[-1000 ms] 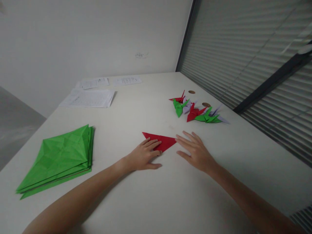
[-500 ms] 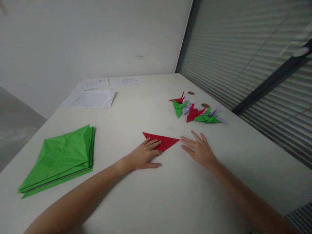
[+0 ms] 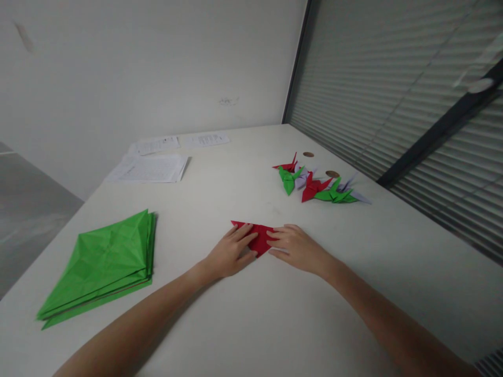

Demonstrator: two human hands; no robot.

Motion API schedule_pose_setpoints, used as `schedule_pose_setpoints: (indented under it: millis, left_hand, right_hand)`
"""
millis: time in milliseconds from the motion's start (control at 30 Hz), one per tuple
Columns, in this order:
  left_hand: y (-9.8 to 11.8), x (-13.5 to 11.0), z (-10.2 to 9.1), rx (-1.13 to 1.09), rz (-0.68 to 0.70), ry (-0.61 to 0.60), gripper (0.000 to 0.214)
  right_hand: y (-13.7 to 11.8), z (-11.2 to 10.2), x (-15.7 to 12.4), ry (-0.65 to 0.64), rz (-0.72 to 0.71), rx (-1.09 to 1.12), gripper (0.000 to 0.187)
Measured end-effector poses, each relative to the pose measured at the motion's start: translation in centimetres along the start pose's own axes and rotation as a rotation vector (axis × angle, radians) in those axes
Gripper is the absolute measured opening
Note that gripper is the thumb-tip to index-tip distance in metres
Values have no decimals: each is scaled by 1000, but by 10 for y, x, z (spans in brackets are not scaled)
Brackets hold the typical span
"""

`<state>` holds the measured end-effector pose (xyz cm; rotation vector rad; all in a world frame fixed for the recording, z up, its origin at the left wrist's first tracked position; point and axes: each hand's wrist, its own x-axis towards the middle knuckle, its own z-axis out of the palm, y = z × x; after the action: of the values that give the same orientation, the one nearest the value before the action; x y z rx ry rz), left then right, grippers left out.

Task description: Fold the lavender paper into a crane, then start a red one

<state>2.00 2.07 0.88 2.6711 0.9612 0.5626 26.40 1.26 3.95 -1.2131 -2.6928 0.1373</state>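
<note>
A red sheet of paper [image 3: 260,243], folded into a triangle, lies on the white table with its long edge facing away from me. My left hand [image 3: 229,254] rests over its left part, fingers stretched out and pressing on the paper. On the right part lies my right hand [image 3: 297,246], its fingers flat and extended, covering the right corner. Between the two sets of fingertips the middle of the triangle and its near tip show. Both hands are open, neither gripping anything.
At the left lies a stack of creased green paper [image 3: 112,254]. Folded paper cranes, among them a green one [image 3: 288,179] and a red one [image 3: 313,188], cluster at the back right. Printed sheets [image 3: 155,168] lie at the back left. Window blinds [image 3: 393,99] border the right side.
My right hand has moved left from beside the triangle's right corner onto the paper. My left hand stays on its left part. The camera view has shifted slightly.
</note>
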Motion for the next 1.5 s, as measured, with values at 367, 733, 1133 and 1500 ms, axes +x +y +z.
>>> schedule_pose_setpoints:
  millis: [367, 733, 1133, 1500]
  left_hand:
    - [2, 0, 7, 217, -169, 17, 68]
    - [1, -1, 4, 135, -205, 9, 71]
    - [-2, 8, -4, -895, -492, 577, 80]
    - [19, 20, -29, -1925, -867, 576, 34]
  right_hand:
    - [4, 19, -2, 195, 95, 152, 19]
    - [27, 13, 42, 0, 406, 295, 35]
    - [15, 23, 45, 464, 343, 800, 14]
    - [-61, 28, 38, 591, -28, 411, 6]
